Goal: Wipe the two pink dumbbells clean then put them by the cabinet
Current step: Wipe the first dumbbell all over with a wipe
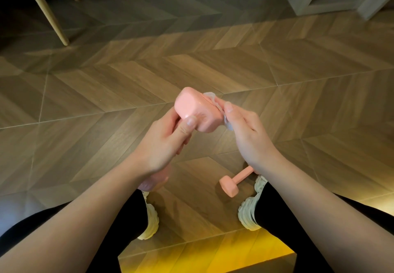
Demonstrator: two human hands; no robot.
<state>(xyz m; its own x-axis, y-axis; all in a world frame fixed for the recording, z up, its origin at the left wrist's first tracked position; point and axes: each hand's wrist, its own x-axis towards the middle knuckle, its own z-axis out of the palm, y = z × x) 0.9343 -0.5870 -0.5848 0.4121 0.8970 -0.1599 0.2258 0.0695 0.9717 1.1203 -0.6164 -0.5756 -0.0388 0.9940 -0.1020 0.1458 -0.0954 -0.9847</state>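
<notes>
Mid-wipe: left hand [166, 142] wraps the first dumbbell [197, 110], right hand [245, 132] pinches a wipe [210, 96] against its head. The second dumbbell [231, 184] lies on the floor [213, 59] near the person; placing both by the cabinet remains.

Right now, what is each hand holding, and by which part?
Left hand grips a pink dumbbell by its handle, thumb on the upper head. Right hand pinches a bunched whitish wipe against that head.

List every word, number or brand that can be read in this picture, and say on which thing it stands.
No text can be read.
The held dumbbell: a faint mark on its end face, too blurred to read.
The dumbbell on the floor: no text shows.
The wipe: no text shows.
</notes>
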